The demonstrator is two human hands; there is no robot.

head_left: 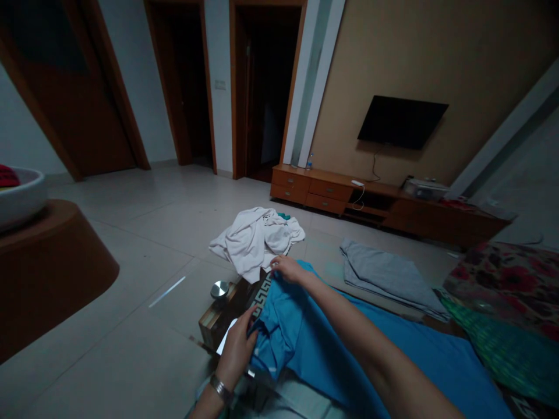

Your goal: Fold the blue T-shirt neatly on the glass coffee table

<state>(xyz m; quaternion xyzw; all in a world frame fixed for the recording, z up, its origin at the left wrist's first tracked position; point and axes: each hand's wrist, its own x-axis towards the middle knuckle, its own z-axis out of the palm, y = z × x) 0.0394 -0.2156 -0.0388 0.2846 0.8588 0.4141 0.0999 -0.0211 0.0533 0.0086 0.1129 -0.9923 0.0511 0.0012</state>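
Observation:
A blue garment [437,355] is spread over the low table [205,330], its near end bunched into folds. My left hand [238,343], with a metal watch band at the wrist, pinches the bunched edge near the table's corner. Farther along the same edge, my right hand [286,269] grips the cloth with closed fingers. Just beyond the right hand lies a crumpled white garment [253,238]. Folded grey trousers or similar cloth [388,270] lie along the table's far side.
A round metal knob-like object [219,289] sits at the table corner. On the right is a floral cloth [506,285] above a green patterned one [502,343]. A brown stand [56,250] holds a white basin [21,195]. A TV cabinet [332,195] runs along the wall.

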